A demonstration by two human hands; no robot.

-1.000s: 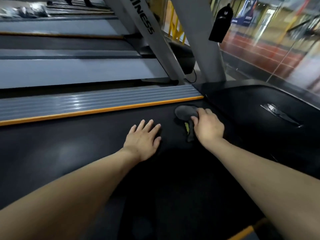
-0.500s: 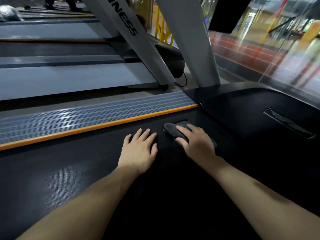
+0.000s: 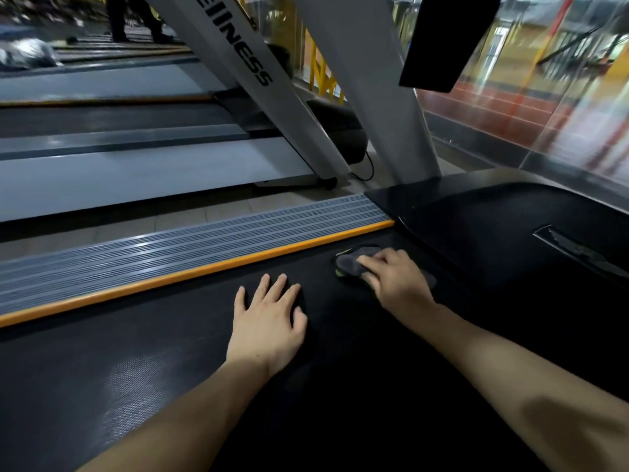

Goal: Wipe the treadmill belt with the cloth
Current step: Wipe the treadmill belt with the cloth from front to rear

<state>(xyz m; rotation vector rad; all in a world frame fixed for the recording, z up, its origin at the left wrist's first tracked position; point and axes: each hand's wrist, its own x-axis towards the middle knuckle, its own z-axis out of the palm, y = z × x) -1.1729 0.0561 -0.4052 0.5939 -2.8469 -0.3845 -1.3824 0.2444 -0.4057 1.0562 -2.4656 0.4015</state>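
Black and finely textured, the belt [image 3: 170, 386] fills the lower part of the view, with both bare forearms reaching forward over it. The left hand [image 3: 269, 321] lies flat on the belt, palm down, fingers straight and slightly spread, holding nothing. Just to its right and a little farther forward, the right hand [image 3: 396, 281] presses down on the cloth [image 3: 350, 264], fingers curled over its top; whether it grips the fabric or only pins it cannot be told. The cloth is dark grey with a sliver of yellow-green at its edge, bunched up, and sits on the belt near its front end, close to the black motor cover [image 3: 510, 226]. An orange strip [image 3: 204, 270] runs along the belt's left edge, and beside it lies a grey ribbed side rail [image 3: 153, 253]. Two grey uprights [image 3: 367, 80] rise beyond the rail, one lettered. A black panel [image 3: 442, 39] hangs at the top right. Another treadmill deck [image 3: 136, 175] lies to the left, across a strip of tiled floor.
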